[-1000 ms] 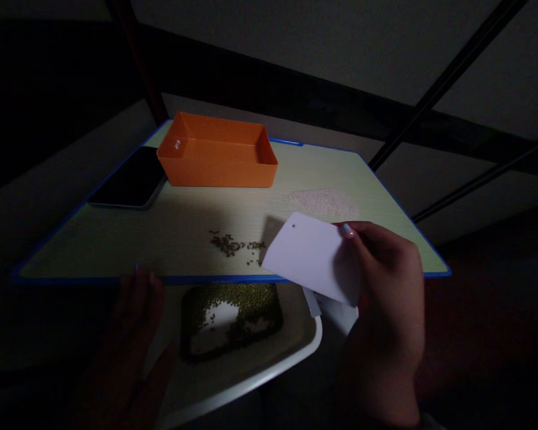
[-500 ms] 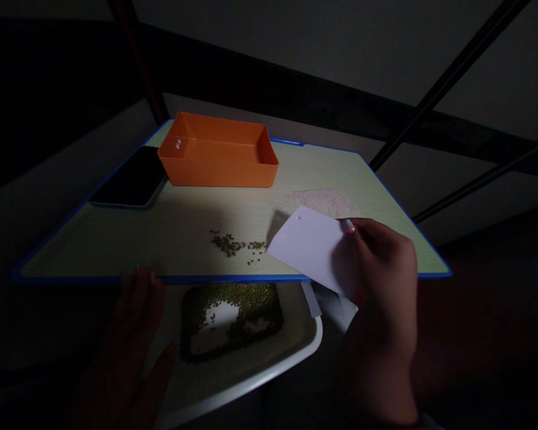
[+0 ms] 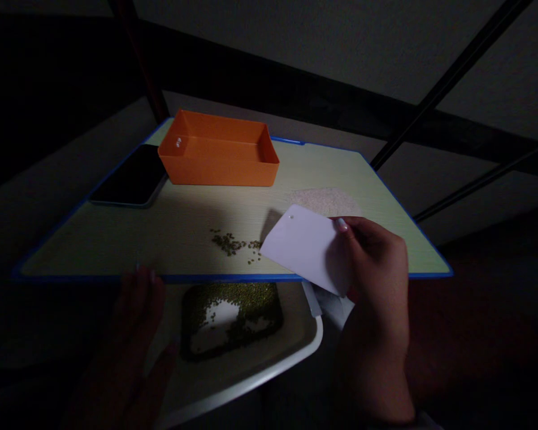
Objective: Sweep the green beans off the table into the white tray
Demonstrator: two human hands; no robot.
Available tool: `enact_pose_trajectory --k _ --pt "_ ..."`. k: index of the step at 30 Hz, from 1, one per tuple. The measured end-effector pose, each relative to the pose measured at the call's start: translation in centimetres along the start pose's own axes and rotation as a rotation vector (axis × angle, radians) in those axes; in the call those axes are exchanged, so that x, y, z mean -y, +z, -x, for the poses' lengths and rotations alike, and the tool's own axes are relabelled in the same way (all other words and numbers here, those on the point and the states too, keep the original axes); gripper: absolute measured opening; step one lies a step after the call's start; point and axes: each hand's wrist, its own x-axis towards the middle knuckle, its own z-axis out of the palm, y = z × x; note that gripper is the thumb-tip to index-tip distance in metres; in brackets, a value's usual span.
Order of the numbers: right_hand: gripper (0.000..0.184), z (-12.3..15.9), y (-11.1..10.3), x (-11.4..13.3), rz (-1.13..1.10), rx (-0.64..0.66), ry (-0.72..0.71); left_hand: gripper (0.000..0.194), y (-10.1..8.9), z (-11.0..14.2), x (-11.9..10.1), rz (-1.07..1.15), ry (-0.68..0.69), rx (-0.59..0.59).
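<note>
My right hand (image 3: pixel 376 269) grips a flat white plastic scraper (image 3: pixel 305 245) with a small hole in one corner, thumb on top. The scraper's left edge meets a small scatter of green mung beans (image 3: pixel 228 243) on the table board (image 3: pixel 183 257). Behind the scraper lies a patch of fine pale grains (image 3: pixel 325 200). My left hand (image 3: pixel 132 334), dim in shadow, has its fingers stretched toward the board's front edge and its thumb apart, beside a white basin (image 3: pixel 291 361). More mung beans (image 3: pixel 251 295) lie on the basin's bottom.
An orange open box (image 3: pixel 222 173) stands at the back of the board. Left of it lies a black tablet-like device (image 3: pixel 130 177). A blue rim (image 3: pixel 233 278) edges the board. A wall (image 3: pixel 332 54) rises behind, and the surroundings are dark.
My right hand has moved the scraper slightly left, up to the right end of the bean scatter. My left hand and the basin look unmoved.
</note>
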Motion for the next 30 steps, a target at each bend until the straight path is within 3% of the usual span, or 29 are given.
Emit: enact_pose_trajectory --k 11,17,30 --pt "0.021 0.4 0.3 0.5 -0.061 0.046 -0.005 0.069 -0.1 0.3 -0.1 -0.009 -0.032 0.028" --pt "0.014 0.9 -0.8 0.8 -0.087 -0.014 0.036 0.069 -0.1 0.2 -0.1 0.016 -0.004 0.001" --pt "0.016 1.0 -0.8 1.1 -0.048 0.057 0.041 0.068 0.0 0.1 0.2 -0.007 0.018 -0.011"
